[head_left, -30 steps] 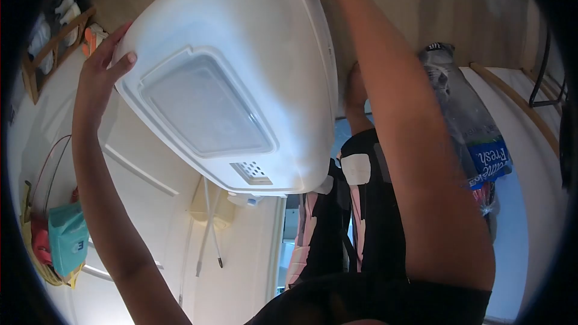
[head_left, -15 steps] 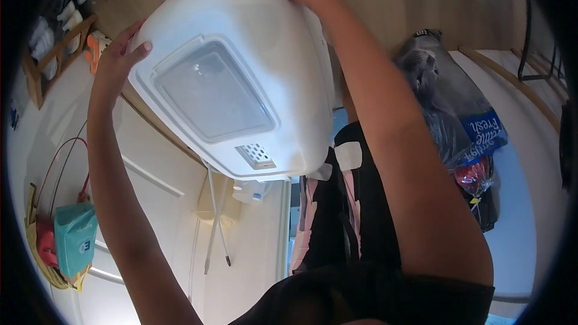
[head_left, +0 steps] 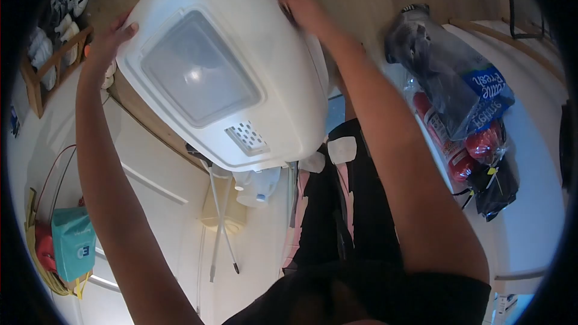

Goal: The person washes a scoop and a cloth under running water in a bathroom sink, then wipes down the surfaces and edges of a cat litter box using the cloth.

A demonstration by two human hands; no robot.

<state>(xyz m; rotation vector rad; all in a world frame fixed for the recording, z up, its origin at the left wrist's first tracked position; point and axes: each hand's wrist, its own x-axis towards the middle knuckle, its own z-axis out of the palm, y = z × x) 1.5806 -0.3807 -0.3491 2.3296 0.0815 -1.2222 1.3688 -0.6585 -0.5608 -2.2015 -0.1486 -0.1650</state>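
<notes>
A big white plastic box [head_left: 277, 60] with rounded edges, a translucent panel [head_left: 201, 69] and a small perforated vent [head_left: 248, 137] is held tilted in front of me. My left hand [head_left: 114, 39] grips its left edge, thumb on the near face and fingers mostly behind. At the upper right, my right hand [head_left: 295, 3] is closed on the box's edge beside something dark; it is slightly blurred.
A grey and blue plastic bag [head_left: 448, 78] and red items in clear wrap [head_left: 448, 138] lie at the right. Shoes on a wooden rack [head_left: 45, 69] stand upper left. A teal bag [head_left: 73, 244], crossed poles [head_left: 220, 229] and a plastic jug [head_left: 262, 186] are lower left.
The box has moved up and slightly left with both hands on it. My right hand has come further into view. More of the red wrapped items shows at the right.
</notes>
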